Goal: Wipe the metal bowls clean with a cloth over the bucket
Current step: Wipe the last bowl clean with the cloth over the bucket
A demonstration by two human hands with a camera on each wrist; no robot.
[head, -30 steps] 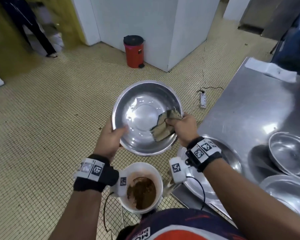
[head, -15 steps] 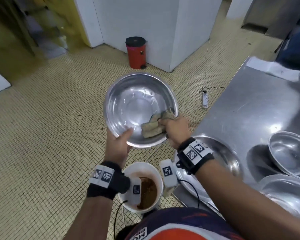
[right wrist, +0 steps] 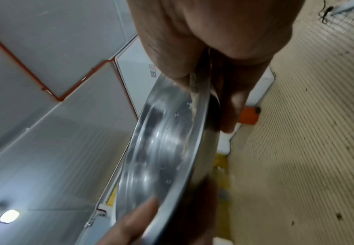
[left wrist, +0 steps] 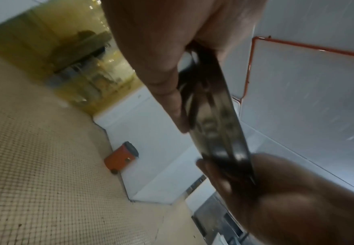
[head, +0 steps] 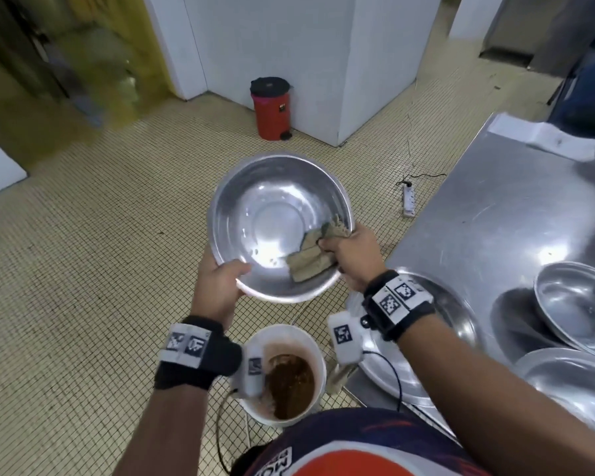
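Tiled floor [head: 83, 269], red bin [head: 270, 108], steel counter [head: 495, 218] — left hand [head: 217, 286] grips bowl [head: 272, 207], right hand [head: 352, 259] clamps cloth [head: 310, 262], bucket [head: 310, 341] below.

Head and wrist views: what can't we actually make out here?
- Bucket contents: head view, partly behind the left wrist camera.
- Cloth: wrist views, almost all hidden by the right hand.
- Bowl underside: head view, faces away.
- Left hand fingers: head view, under the bowl.
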